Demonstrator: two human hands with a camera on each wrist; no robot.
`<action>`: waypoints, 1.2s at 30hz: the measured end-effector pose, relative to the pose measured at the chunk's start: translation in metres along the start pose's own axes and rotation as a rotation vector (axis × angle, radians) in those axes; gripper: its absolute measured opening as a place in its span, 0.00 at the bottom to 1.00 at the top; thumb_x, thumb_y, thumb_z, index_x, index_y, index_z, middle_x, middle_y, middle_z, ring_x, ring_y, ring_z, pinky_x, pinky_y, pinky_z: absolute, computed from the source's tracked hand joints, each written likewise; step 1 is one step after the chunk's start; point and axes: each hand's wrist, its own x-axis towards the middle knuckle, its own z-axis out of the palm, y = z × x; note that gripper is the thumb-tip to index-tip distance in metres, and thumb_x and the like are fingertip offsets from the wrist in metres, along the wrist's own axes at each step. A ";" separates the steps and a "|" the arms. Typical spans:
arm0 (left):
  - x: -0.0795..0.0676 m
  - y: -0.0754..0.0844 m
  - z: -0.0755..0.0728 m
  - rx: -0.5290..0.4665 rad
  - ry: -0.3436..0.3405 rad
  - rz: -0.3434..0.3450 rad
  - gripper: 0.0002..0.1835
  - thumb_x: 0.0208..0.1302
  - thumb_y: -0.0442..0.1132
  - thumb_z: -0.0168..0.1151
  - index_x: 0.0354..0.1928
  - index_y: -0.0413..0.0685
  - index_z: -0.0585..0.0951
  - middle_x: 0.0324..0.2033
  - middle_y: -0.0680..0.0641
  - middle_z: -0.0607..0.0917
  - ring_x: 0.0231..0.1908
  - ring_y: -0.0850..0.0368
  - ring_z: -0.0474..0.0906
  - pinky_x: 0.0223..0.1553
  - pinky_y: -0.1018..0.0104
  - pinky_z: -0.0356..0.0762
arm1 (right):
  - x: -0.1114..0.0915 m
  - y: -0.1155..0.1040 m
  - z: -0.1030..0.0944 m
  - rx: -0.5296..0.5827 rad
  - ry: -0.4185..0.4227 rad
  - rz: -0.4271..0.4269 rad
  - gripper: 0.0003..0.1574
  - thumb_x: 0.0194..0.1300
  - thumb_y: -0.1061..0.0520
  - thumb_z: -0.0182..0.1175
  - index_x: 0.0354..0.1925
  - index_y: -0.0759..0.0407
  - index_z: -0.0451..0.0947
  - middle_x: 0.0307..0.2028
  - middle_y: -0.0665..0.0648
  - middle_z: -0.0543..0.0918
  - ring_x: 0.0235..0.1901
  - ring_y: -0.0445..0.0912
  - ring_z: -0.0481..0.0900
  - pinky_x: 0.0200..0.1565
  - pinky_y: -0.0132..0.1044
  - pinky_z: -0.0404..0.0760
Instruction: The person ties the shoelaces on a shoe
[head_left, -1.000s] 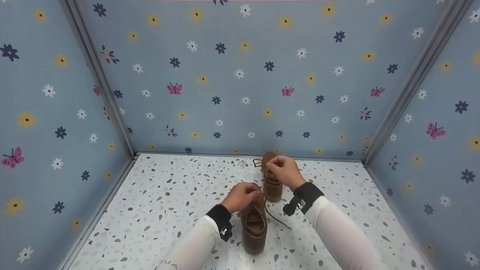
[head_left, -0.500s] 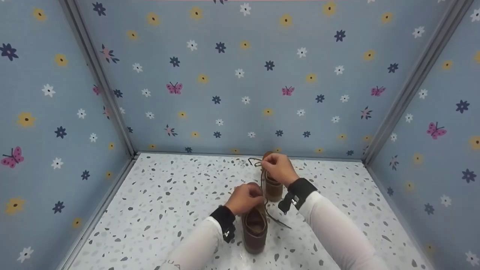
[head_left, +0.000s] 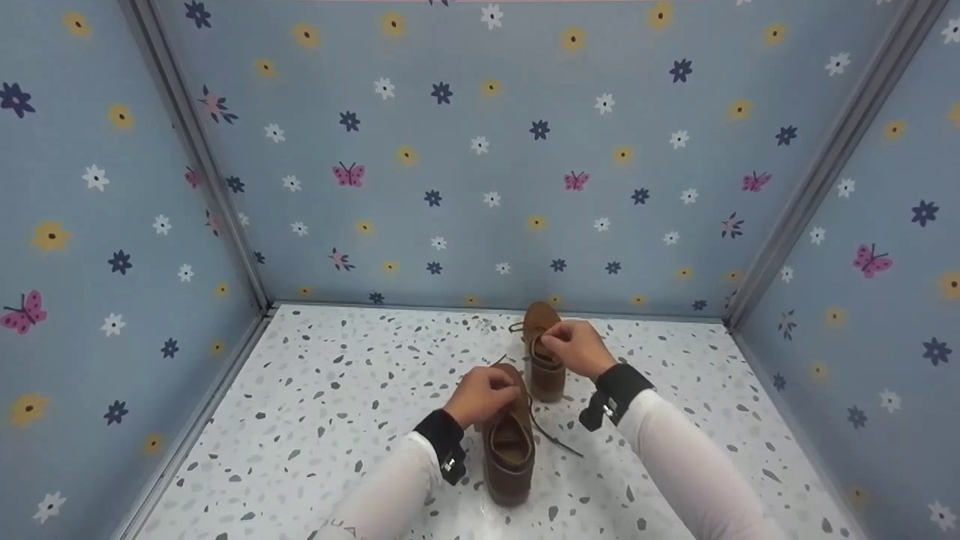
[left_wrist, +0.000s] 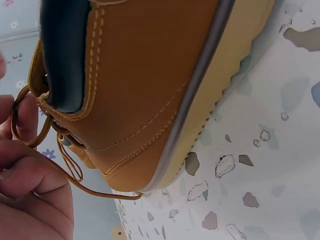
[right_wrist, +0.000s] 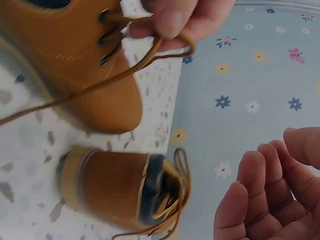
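The near brown lace-up shoe (head_left: 510,450) stands upright on the floor, toe toward the back wall. At its front my left hand (head_left: 486,396) pinches a looped brown shoelace (left_wrist: 30,142) between thumb and fingers. That lace loop also shows at the left fingertips in the right wrist view, with one long lace (right_wrist: 75,95) trailing past the shoe's side. My right hand (head_left: 577,347) hovers farther forward, overlapping the far shoe (head_left: 546,382) in the head view. In the right wrist view, its fingers (right_wrist: 252,175) are loosely bent, thumb apart, nothing between them.
The far shoe has loose lace loops (right_wrist: 182,170) at its opening and stands close to the back wall (head_left: 450,187). Flower-patterned panels rise on the left (head_left: 82,285) and right (head_left: 892,315). The speckled floor (head_left: 337,405) spreads around both shoes.
My right hand first drew a lace forward and left, then let it go and shifted back to the right. My left hand stays at the near shoe's front with slight movement.
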 end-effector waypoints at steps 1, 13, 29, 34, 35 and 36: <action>0.000 0.000 -0.001 -0.010 -0.003 -0.004 0.06 0.68 0.43 0.68 0.39 0.51 0.90 0.36 0.52 0.89 0.35 0.63 0.79 0.41 0.65 0.80 | -0.001 0.005 -0.001 -0.009 0.000 0.000 0.14 0.75 0.54 0.61 0.47 0.64 0.86 0.42 0.62 0.88 0.42 0.58 0.88 0.40 0.37 0.82; 0.002 -0.004 -0.001 -0.049 -0.004 0.011 0.07 0.69 0.42 0.68 0.38 0.47 0.90 0.35 0.51 0.88 0.34 0.64 0.78 0.40 0.67 0.78 | -0.014 0.052 0.006 -0.128 -0.119 -0.059 0.09 0.74 0.57 0.63 0.46 0.61 0.86 0.41 0.61 0.89 0.37 0.52 0.87 0.38 0.37 0.82; 0.000 0.001 0.001 -0.036 -0.006 0.011 0.06 0.68 0.41 0.68 0.38 0.48 0.90 0.36 0.50 0.89 0.35 0.63 0.79 0.42 0.65 0.79 | -0.020 0.065 0.042 -0.246 -0.346 -0.257 0.13 0.68 0.63 0.66 0.50 0.55 0.87 0.42 0.57 0.91 0.35 0.43 0.84 0.39 0.41 0.83; 0.000 0.000 0.001 -0.039 -0.019 0.002 0.06 0.69 0.43 0.69 0.38 0.50 0.91 0.36 0.52 0.89 0.36 0.64 0.79 0.42 0.67 0.79 | -0.019 0.066 0.046 -0.244 -0.337 -0.222 0.04 0.68 0.62 0.66 0.38 0.56 0.88 0.29 0.50 0.86 0.25 0.38 0.77 0.30 0.34 0.77; 0.000 0.000 0.000 -0.041 -0.018 0.006 0.06 0.69 0.42 0.69 0.38 0.50 0.91 0.36 0.52 0.89 0.35 0.64 0.79 0.41 0.67 0.79 | -0.019 0.066 0.046 -0.252 -0.333 -0.222 0.04 0.69 0.62 0.66 0.37 0.56 0.87 0.28 0.49 0.86 0.25 0.38 0.77 0.30 0.33 0.77; 0.000 0.000 0.000 -0.043 -0.017 0.009 0.06 0.69 0.42 0.69 0.38 0.49 0.91 0.36 0.51 0.89 0.35 0.64 0.79 0.40 0.67 0.79 | -0.019 0.066 0.045 -0.265 -0.328 -0.226 0.04 0.69 0.61 0.66 0.36 0.56 0.87 0.28 0.48 0.85 0.25 0.37 0.77 0.31 0.33 0.76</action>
